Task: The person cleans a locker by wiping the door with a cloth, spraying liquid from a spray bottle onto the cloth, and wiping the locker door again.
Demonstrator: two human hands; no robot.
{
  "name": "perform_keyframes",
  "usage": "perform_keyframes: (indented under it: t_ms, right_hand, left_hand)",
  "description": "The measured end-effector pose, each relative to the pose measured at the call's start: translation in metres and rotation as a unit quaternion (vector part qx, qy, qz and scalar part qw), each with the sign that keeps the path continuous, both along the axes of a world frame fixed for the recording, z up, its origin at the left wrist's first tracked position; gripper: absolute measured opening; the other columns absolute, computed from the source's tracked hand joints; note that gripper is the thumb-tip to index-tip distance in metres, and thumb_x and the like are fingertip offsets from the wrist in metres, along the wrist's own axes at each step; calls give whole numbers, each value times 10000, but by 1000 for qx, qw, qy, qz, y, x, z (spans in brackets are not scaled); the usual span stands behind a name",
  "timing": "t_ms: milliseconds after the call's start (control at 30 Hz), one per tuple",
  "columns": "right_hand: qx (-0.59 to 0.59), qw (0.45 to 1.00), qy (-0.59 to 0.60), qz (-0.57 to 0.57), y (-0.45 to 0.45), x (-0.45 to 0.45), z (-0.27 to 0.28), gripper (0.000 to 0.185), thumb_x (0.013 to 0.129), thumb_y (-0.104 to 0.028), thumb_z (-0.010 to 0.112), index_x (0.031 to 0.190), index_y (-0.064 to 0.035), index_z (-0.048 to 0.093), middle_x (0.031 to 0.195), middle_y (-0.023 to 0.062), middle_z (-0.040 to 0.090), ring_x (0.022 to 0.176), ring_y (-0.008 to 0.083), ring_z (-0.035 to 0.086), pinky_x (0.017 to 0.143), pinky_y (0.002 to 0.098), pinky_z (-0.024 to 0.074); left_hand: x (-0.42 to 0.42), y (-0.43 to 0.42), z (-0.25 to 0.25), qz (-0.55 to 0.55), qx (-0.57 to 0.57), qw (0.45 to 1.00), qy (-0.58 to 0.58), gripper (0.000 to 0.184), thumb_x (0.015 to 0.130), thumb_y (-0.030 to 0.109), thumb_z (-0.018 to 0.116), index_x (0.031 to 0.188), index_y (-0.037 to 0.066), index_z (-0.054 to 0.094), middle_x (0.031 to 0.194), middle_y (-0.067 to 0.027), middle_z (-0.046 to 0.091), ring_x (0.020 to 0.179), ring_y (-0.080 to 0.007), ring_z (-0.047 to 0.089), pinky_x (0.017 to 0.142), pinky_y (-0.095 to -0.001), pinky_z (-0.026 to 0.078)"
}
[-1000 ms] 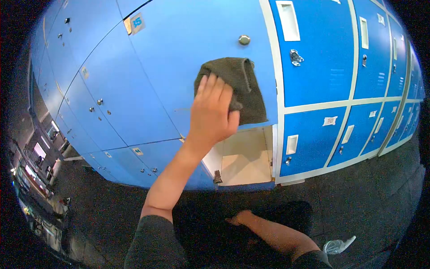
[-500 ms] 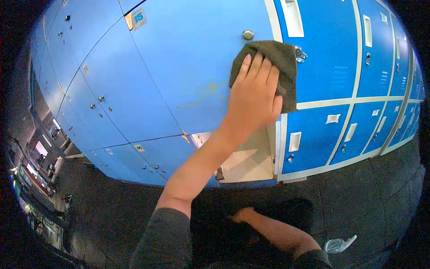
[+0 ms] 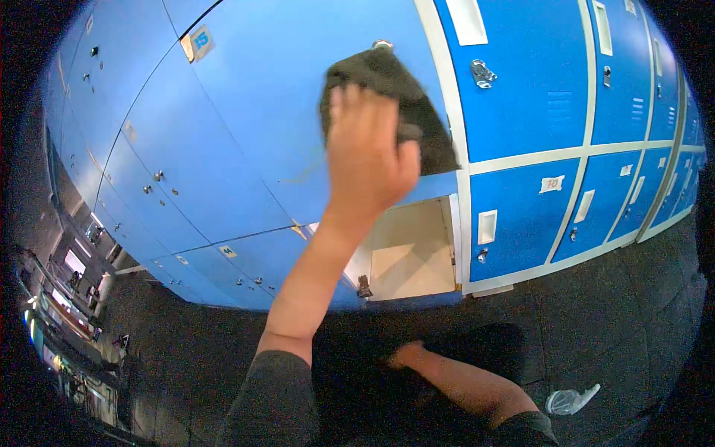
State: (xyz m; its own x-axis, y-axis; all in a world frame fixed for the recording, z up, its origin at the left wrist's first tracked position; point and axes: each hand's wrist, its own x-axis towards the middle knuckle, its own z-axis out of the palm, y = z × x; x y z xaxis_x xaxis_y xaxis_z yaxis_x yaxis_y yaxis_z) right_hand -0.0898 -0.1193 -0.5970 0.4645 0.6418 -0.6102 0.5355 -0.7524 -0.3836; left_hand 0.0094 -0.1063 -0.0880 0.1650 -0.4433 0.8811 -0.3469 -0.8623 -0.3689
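My left hand (image 3: 365, 145) presses a dark grey-green cloth (image 3: 417, 112) against a light blue locker door (image 3: 290, 97), fingers pointing up and thumb to the right. The cloth lies just under the door's round metal knob (image 3: 383, 44), and its lower right corner reaches the white locker frame. Faint yellowish marks (image 3: 298, 177) show on the door left of my wrist. My right hand (image 3: 406, 355) rests low in front of me, over dark clothing or shadow; its fingers are lost in the dark.
Below the door, an open compartment (image 3: 413, 272) shows a pale interior. Darker blue lockers (image 3: 521, 223) with white frames stand to the right. A clear bottle with a white top (image 3: 572, 401) lies on the dark tiled floor (image 3: 596, 335) at my lower right.
My left hand has slid the cloth leftward across the door, over the yellowish marks. The view has shifted slightly. My right hand has stayed about where it was.
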Motion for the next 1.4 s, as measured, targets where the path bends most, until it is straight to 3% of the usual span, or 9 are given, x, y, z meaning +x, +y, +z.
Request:
perform_keyframes:
  t_ms: [167, 300, 567, 667, 767, 967, 1067, 1200, 1400]
  right_hand:
    - [-20, 1000, 12, 7, -4, 1, 10, 831, 979, -763, 310, 1654, -281, 251, 1713, 80, 248, 1558, 374, 258, 1203, 728, 176]
    - [-37, 999, 18, 8, -1, 3, 12, 832, 981, -759, 312, 1655, -275, 248, 1715, 83, 239, 1557, 374, 259, 1209, 721, 175]
    - [-49, 999, 23, 7, -1, 3, 6, 825, 984, -753, 310, 1653, -274, 250, 1713, 85, 242, 1551, 382, 269, 1208, 722, 179]
    - [-54, 998, 29, 16, -1, 3, 11, 823, 986, -753, 298, 1652, -270, 258, 1708, 83, 257, 1548, 386, 274, 1203, 730, 179]
    - [-59, 997, 32, 21, 0, 3, 11, 822, 988, -753, 286, 1650, -266, 265, 1703, 82, 271, 1545, 391, 278, 1198, 738, 179]
    - [-79, 995, 39, 38, 8, 3, 4, 821, 991, -754, 263, 1646, -258, 280, 1693, 79, 300, 1540, 399, 288, 1188, 754, 178]
    - [-75, 995, 43, 40, 6, 5, 7, 829, 989, -758, 261, 1645, -252, 285, 1693, 81, 300, 1539, 400, 289, 1189, 753, 175]
    - [-75, 995, 44, 53, 1, 4, 16, 838, 987, -764, 260, 1643, -243, 292, 1693, 83, 300, 1539, 400, 290, 1190, 752, 169]
    - [-84, 991, 46, 88, -2, 5, 30, 854, 982, -773, 258, 1641, -231, 300, 1692, 89, 301, 1539, 400, 291, 1192, 748, 162]
  left_hand:
    - [-1, 0, -6, -51, 11, 999, 7, 433, 750, 171, 588, 1097, -88, 592, 1207, -339, 582, 1266, -551, 498, 1164, -655, 317]
    - [-22, 31, -26, 22, -1, 998, 53, 419, 743, 137, 584, 1092, -94, 608, 1266, -335, 577, 1299, -543, 492, 1164, -654, 320]
    - [-3, 12, 1, -32, 17, 999, -4, 275, 738, 148, 585, 933, -46, 591, 1123, -311, 613, 1207, -538, 537, 1161, -656, 327]
    - [2, -14, -6, -95, 63, 992, 46, 375, 739, 165, 596, 1038, -59, 618, 1176, -305, 618, 1267, -516, 527, 1167, -643, 327]
    - [-2, -9, -18, -73, 39, 995, 60, 409, 747, 157, 586, 1093, -60, 623, 1217, -296, 614, 1293, -515, 516, 1173, -638, 326]
    - [-14, 23, -12, -8, -54, 998, -26, 382, 759, 141, 566, 1080, -61, 618, 1194, -317, 616, 1260, -542, 531, 1167, -658, 320]
    - [-7, 13, -10, 1, -35, 999, -6, 372, 760, 146, 568, 1063, -64, 614, 1176, -327, 618, 1240, -561, 533, 1157, -675, 318]
    - [9, -18, 3, -107, 77, 990, 55, 443, 761, 168, 565, 1115, -90, 631, 1224, -346, 627, 1279, -537, 538, 1203, -618, 309]
    - [3, -9, -8, -72, 33, 997, 16, 452, 746, 178, 592, 1125, -67, 624, 1250, -292, 621, 1272, -503, 548, 1177, -600, 352]
